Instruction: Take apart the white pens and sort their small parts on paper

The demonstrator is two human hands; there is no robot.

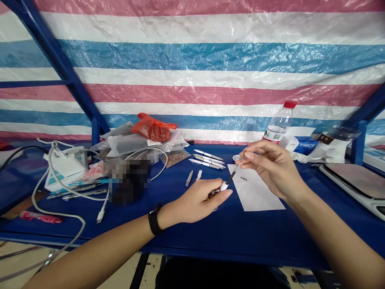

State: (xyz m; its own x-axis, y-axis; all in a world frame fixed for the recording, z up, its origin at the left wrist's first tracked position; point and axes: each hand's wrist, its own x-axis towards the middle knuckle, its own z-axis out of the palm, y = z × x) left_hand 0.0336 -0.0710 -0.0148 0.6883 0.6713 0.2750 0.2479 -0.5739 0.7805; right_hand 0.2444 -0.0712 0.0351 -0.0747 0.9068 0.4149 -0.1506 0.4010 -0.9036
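My left hand point(198, 201) grips a white pen part point(223, 186) between thumb and fingers, and a black watch point(155, 219) sits on that wrist. A thin black-and-metal rod point(232, 176), possibly a pen refill, rises from the white part to my right hand point(270, 168). The right fingertips pinch the rod's upper end beside a small white round piece point(236, 157). Below the hands lies a sheet of white paper point(255, 192) with a tiny dark part point(243, 178) on it. Several white pens point(208, 159) and two short pen pieces point(189, 178) lie just beyond.
A blue table point(240, 233) holds a water bottle point(279, 122), a tablet or laptop point(351, 180), an orange plastic bag point(153, 127), a white charger point(66, 168) with tangled cables, loose pens point(78, 190), and a blurred dark object point(129, 180). Striped tarpaulin hangs behind.
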